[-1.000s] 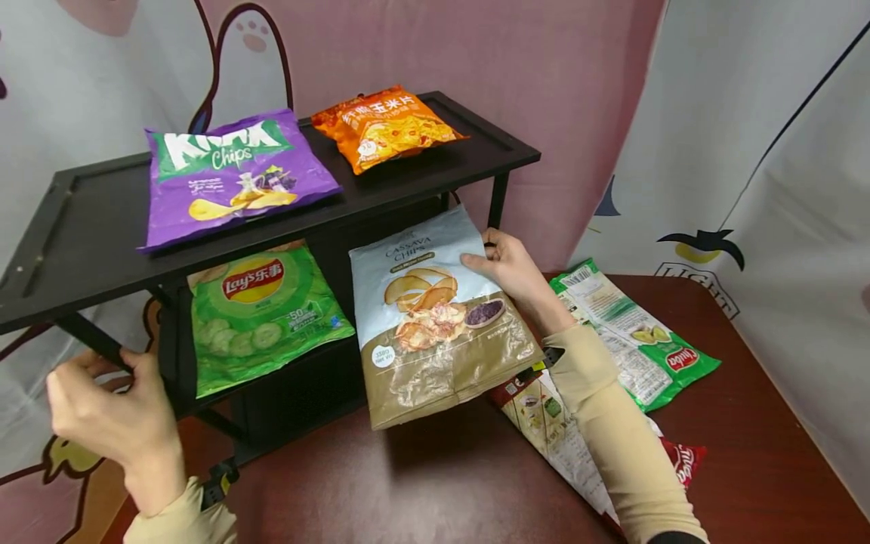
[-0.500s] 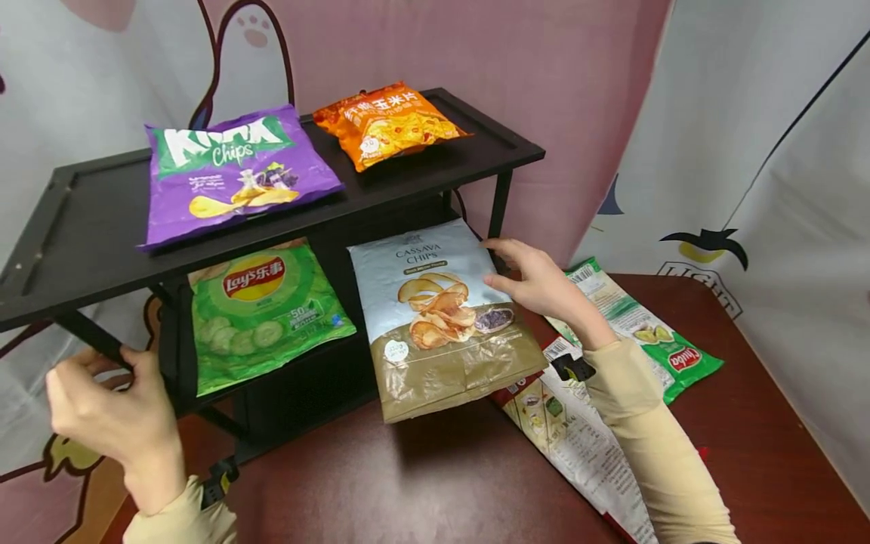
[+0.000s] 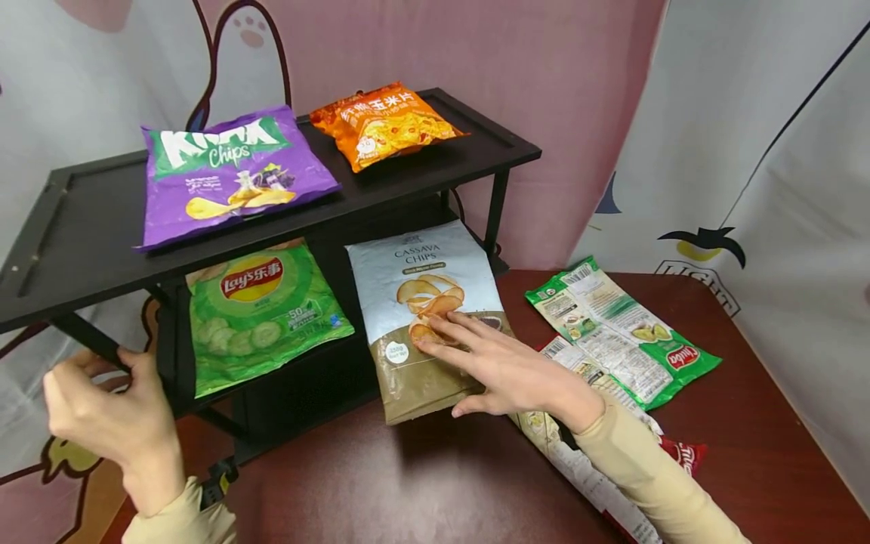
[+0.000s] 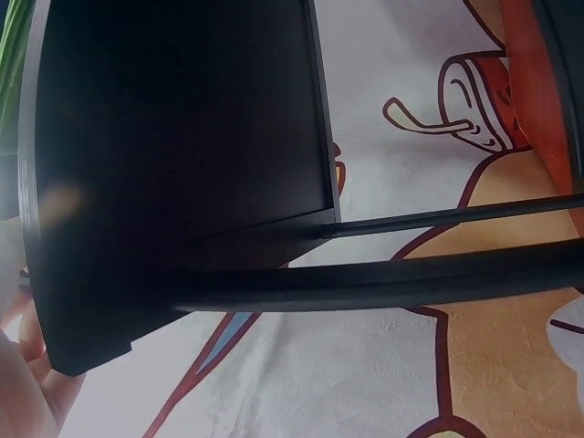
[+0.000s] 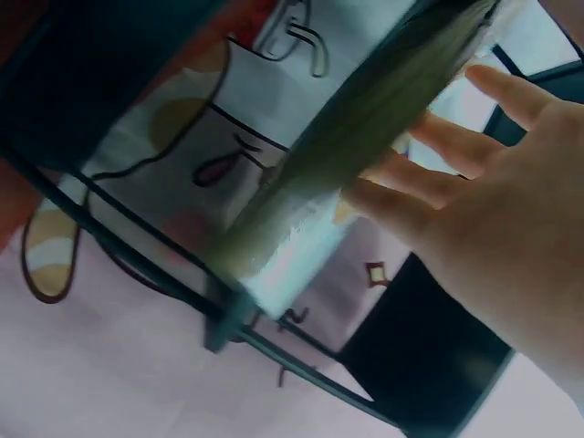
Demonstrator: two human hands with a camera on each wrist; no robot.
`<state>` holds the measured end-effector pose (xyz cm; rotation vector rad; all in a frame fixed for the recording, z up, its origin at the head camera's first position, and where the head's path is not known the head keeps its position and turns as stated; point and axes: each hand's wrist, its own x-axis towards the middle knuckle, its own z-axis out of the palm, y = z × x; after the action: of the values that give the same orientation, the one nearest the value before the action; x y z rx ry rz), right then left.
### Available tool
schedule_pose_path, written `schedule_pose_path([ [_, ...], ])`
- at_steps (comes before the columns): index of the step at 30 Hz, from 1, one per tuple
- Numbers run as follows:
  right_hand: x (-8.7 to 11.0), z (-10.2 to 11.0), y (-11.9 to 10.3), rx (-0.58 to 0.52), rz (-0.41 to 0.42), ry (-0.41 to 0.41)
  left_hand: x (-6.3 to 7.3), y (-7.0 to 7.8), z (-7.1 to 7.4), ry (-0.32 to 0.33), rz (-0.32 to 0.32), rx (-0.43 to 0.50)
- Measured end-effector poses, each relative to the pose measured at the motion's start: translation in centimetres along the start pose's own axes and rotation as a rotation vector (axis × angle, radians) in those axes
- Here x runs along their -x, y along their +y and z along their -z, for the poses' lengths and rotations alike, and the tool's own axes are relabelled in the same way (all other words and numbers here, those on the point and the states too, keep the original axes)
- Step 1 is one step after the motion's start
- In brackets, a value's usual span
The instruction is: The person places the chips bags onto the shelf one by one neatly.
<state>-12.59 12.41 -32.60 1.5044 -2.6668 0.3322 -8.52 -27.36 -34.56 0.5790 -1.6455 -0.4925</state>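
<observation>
A blue-and-gold bag of cassava chips (image 3: 377,283) lies on the lower level of a black two-tier rack (image 3: 88,204), its bottom end jutting out past the front edge. My right hand (image 3: 506,370) is spread over the bag's lower right part, fingers straight, fingertips at its printed front. From the right wrist view, the same fingers (image 5: 447,187) reach along the bag (image 5: 365,119). At the rack's left front corner, my left hand (image 3: 112,412) grips the frame by its post. Only part of that hand (image 4: 27,392) shows in the left wrist view.
A green Lay's bag (image 3: 258,317) lies left of the cassava chips. Above sit a purple chips bag (image 3: 231,181) and an orange snack bag (image 3: 390,125). On the table (image 3: 326,491), a green bag (image 3: 618,332) overlaps a red-and-white bag (image 3: 578,468) at right.
My right hand has let go of the cassava chips bag's right edge and moved down and left onto its front. The bag has settled slightly lower. My left hand stays put.
</observation>
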Motion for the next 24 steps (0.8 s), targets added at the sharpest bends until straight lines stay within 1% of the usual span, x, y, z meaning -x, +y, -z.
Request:
schedule_pose_path([
  [4,-0.3,-0.9,0.6,0.076,0.058,0.055,0.1,0.0,0.0,0.003,0.004,0.005],
  [6,-0.5,-1.1,0.9,0.120,0.082,0.104,0.0,0.1,0.0,0.006,0.011,0.006],
  [9,-0.9,-1.3,1.1,0.222,0.113,0.187,0.0,0.0,0.0,0.004,0.010,0.005],
  [12,-1.2,-1.5,1.2,0.320,0.110,0.267,0.0,0.0,0.0,-0.003,0.004,0.006],
  [14,-1.5,-1.7,1.3,0.368,0.093,0.301,0.0,0.0,0.1,-0.007,-0.003,0.001],
  [17,-2.0,-1.8,1.4,0.399,0.058,0.313,0.1,-0.1,0.2,-0.007,-0.002,-0.004],
  [24,-3.7,-1.5,2.0,0.390,-0.006,0.285,0.0,-0.1,0.0,0.001,0.006,0.006],
])
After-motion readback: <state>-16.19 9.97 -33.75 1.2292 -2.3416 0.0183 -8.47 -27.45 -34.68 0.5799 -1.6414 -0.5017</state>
